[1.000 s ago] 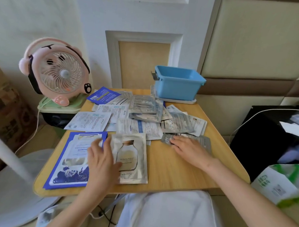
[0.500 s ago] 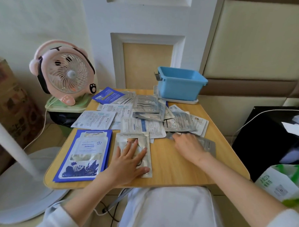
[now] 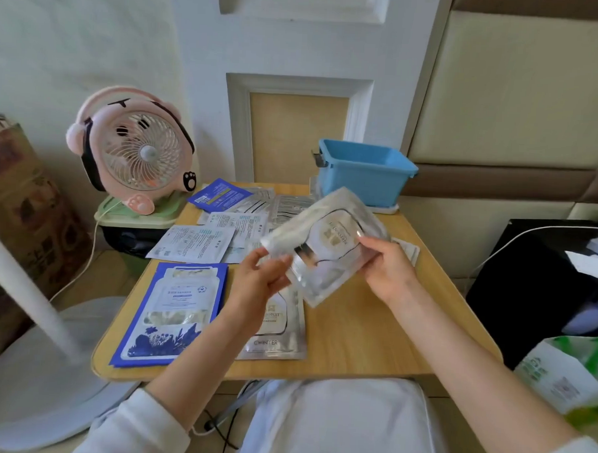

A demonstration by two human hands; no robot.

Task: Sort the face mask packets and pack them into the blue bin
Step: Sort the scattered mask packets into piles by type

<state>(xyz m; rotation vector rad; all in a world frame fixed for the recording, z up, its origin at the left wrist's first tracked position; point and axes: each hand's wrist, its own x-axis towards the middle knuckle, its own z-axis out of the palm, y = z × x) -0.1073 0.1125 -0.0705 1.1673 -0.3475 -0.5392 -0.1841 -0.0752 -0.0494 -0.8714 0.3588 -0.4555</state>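
Observation:
A silver face mask packet [image 3: 327, 244] is held tilted in the air above the table, with my right hand [image 3: 386, 268] gripping its right edge and my left hand [image 3: 259, 282] at its lower left edge. Below it another silver packet [image 3: 279, 331] lies flat beside a blue-and-white packet [image 3: 174, 313]. Several white and silver packets [image 3: 201, 244] are scattered further back, with a dark blue one [image 3: 216, 194]. The blue bin [image 3: 361, 174] stands at the table's far right corner; its inside is hidden.
A pink fan [image 3: 136, 154] stands on a green-lidded box left of the wooden table [image 3: 371, 332]. A white fan stand [image 3: 33, 317] fills the lower left. A black bag [image 3: 545, 288] and a green-white bag [image 3: 565, 375] sit at the right.
My right hand has lifted a silver packet off the table. My left hand left the flat silver packet and rose to the lifted one.

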